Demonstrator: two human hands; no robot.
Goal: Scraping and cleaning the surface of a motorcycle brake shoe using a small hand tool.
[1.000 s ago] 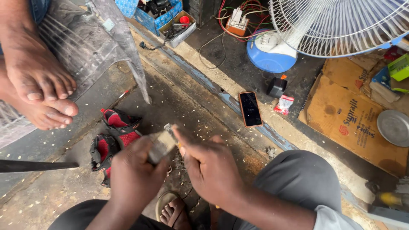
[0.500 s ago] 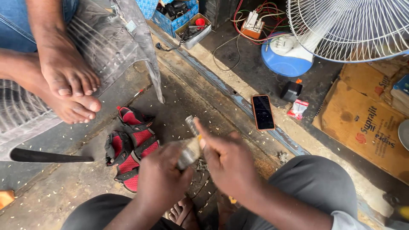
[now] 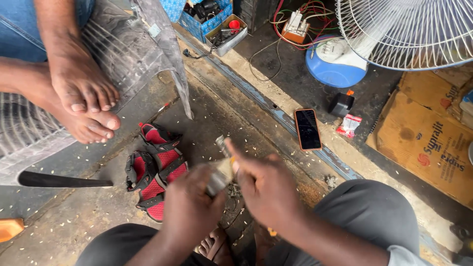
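A: Where is the workpiece?

B: A small grey metal piece (image 3: 220, 175), blurred, sits near centre above the floor, just right of the red sandals (image 3: 156, 172).

A: The grip?

B: Left hand (image 3: 189, 209) fingers wrap it; right hand (image 3: 266, 189) fingers pinch its upper end. Best steadied close, wrists firm.

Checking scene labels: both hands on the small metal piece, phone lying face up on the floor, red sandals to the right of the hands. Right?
Not quite: the head view shows the red sandals to the left of the hands. The rest holds: left hand and right hand both grip the small metal piece, and the phone lies face up on the floor.
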